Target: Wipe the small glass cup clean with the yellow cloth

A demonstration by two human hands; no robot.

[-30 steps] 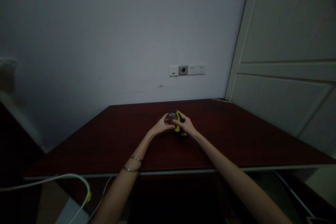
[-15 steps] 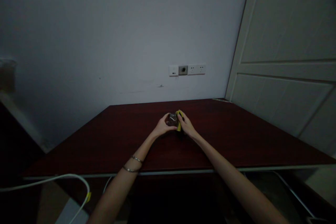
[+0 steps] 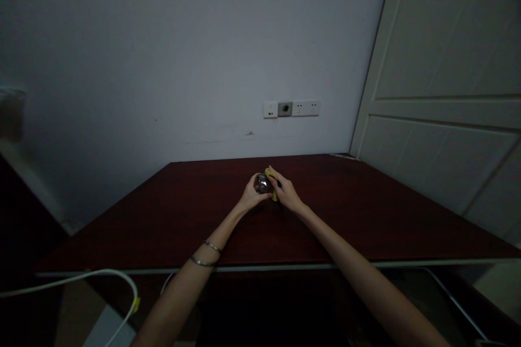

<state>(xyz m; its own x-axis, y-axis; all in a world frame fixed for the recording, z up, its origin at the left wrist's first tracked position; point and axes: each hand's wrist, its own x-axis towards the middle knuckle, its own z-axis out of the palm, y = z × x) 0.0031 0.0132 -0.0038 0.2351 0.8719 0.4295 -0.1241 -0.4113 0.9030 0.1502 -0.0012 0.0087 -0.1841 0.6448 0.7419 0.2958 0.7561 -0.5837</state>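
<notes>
Both my hands meet over the middle of a dark red-brown table (image 3: 366, 217). My left hand (image 3: 251, 197) is closed around a small clear, glassy object (image 3: 262, 184) and holds it just above the tabletop. My right hand (image 3: 284, 193) grips a yellow cloth-like thing (image 3: 272, 176) and presses it against that object from the right. The dim light keeps me from making out what the glassy object is. Two thin bracelets (image 3: 207, 254) circle my left forearm.
A white wall stands behind the table with a row of sockets (image 3: 291, 108). A white panelled door (image 3: 448, 92) is at the right. White cables (image 3: 101, 276) hang off the table's front left edge.
My hands have shifted slightly away from me with the glassy object. The yellow thing has moved from the object's right side up over its top, and less of it shows.
</notes>
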